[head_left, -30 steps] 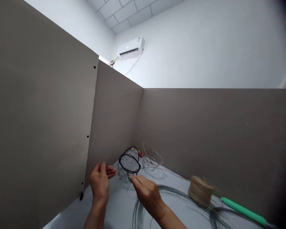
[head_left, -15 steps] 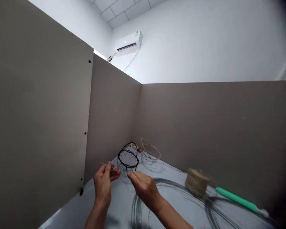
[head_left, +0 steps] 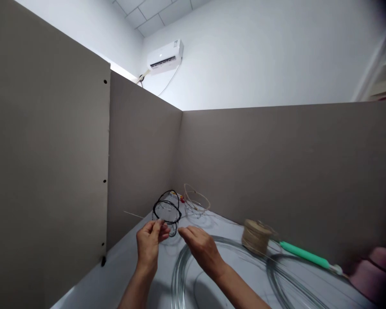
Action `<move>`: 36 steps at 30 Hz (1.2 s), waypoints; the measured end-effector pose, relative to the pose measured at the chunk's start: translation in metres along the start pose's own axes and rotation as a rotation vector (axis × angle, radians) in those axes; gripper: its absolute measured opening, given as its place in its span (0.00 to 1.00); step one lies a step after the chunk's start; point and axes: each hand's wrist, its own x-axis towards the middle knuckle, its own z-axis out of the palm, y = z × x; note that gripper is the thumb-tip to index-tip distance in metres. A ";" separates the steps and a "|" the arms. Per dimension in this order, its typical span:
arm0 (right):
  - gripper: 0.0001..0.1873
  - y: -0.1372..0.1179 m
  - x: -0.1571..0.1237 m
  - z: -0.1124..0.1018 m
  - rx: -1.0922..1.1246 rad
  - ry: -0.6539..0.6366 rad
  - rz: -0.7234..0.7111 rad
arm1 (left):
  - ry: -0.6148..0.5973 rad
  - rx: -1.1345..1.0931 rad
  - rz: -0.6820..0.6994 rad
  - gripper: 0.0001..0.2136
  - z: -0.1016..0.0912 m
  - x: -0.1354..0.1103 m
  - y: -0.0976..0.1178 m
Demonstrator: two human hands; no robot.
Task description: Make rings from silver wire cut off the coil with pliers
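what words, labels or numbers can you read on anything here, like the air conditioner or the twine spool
No text is readable. The wall-mounted air conditioner has a tiny mark on its front, too small and blurred to read. The twine spool, green handle and black wire frame show no legible writing.

Black wire frame, tan twine spool, green tool handle, wire coil apparently silver-grey.
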 end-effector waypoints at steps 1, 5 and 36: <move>0.15 0.002 -0.001 -0.001 0.002 -0.004 -0.002 | 0.008 -0.004 0.007 0.14 0.002 0.000 -0.002; 0.15 0.009 -0.010 -0.008 0.007 -0.020 -0.043 | -0.032 0.001 0.042 0.14 0.003 -0.006 -0.004; 0.14 -0.036 -0.066 -0.008 1.083 -0.217 1.260 | 0.102 0.198 -0.074 0.16 -0.076 -0.037 0.010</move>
